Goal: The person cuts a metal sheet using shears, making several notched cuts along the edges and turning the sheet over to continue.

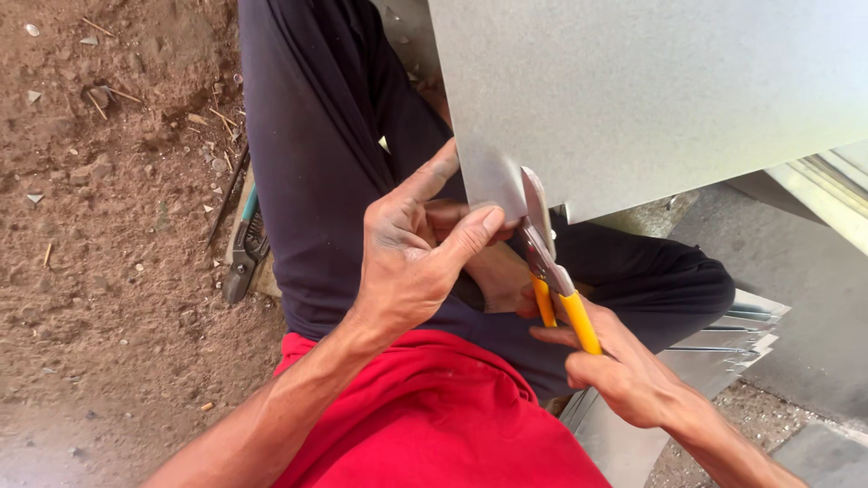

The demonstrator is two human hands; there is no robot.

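item: metal sheet point(651, 90), held over the lap. left hand point(411, 258) pinches its lower corner; right hand point(624, 375) grips yellow-handled snips point(551, 280), blades at the edge. risk: thumb sits close beside blades, and the cut edge may slice skin.

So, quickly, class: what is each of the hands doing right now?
Left hand: closed, pinching the metal sheet at its corner.
Right hand: closed around the yellow-handled snips.
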